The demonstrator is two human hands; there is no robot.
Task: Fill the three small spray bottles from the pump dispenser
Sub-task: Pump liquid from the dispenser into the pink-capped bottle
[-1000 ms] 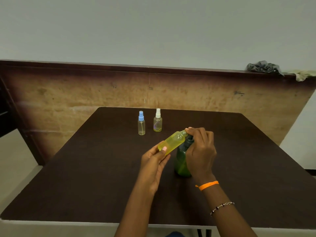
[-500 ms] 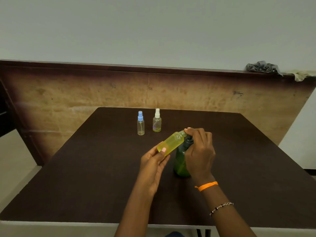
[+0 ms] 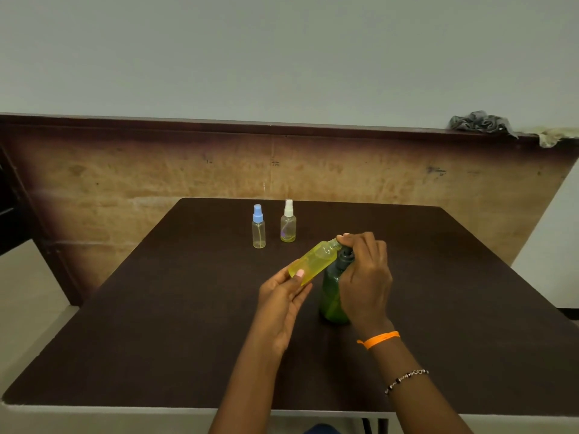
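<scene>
Holding a yellow spray bottle (image 3: pixel 315 261) by its base, the left hand (image 3: pixel 282 305) pinches it between thumb and fingers; the bottle is uncapped and tilted, its open neck pointing up and to the right toward the head of the green pump dispenser (image 3: pixel 332 292). That dispenser stands upright on the dark brown table (image 3: pixel 156 324), just right of the left hand and partly hidden behind the right hand (image 3: pixel 365 277). The right hand is curled over the top of the dispenser, fingertips bent down at the pump head where the yellow bottle's neck meets it; whether the neck touches the nozzle cannot be told, because the fingers cover that spot. The two hands are close together, with the bottle bridging the gap between them.

Farther back on the table, well apart from both hands, two more small spray bottles stand upright side by side: one clear with a blue spray cap (image 3: pixel 258 227) on the left, one with a white spray cap (image 3: pixel 288 221) on the right, the latter showing a little yellowish liquid at its bottom. The right wrist wears an orange band (image 3: pixel 379 338), with a beaded bracelet (image 3: pixel 406 379) lower on the forearm. A crumpled grey cloth (image 3: pixel 479 122) lies on the ledge of the wooden panel (image 3: pixel 156 173) behind the table.
</scene>
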